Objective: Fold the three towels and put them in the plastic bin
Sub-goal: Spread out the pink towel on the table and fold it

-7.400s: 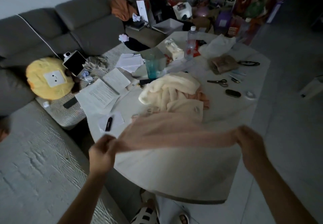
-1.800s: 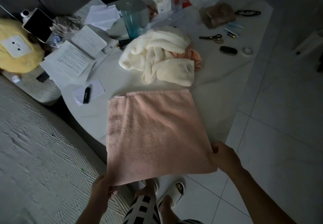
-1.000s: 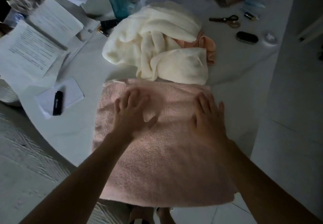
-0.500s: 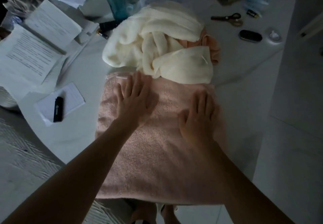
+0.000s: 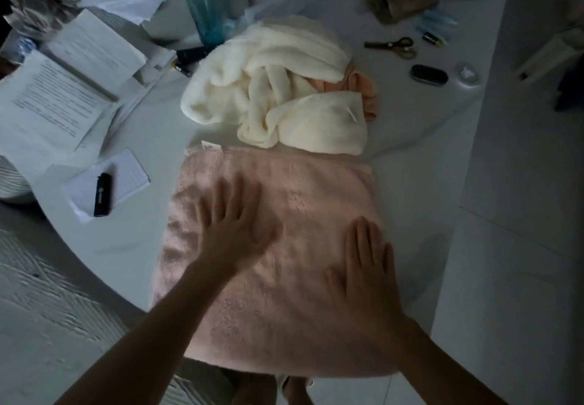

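No text is legible. The printed sheets (image 5: 53, 101) at the left of the tabletop (image 5: 420, 158) carry lines of type too small and blurred to read. The black lighter (image 5: 102, 195) on the lined notepad (image 5: 107, 183) bears a pale mark, unreadable.

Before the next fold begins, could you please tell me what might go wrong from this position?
1. The pink towel hangs over the near edge of the table; if the left hand and right hand, flat on it, lift together, it may slide off.
2. The cream towel touches its far edge and could be dragged along during folding.
3. No plastic bin is in view, so the carry may be awkward.
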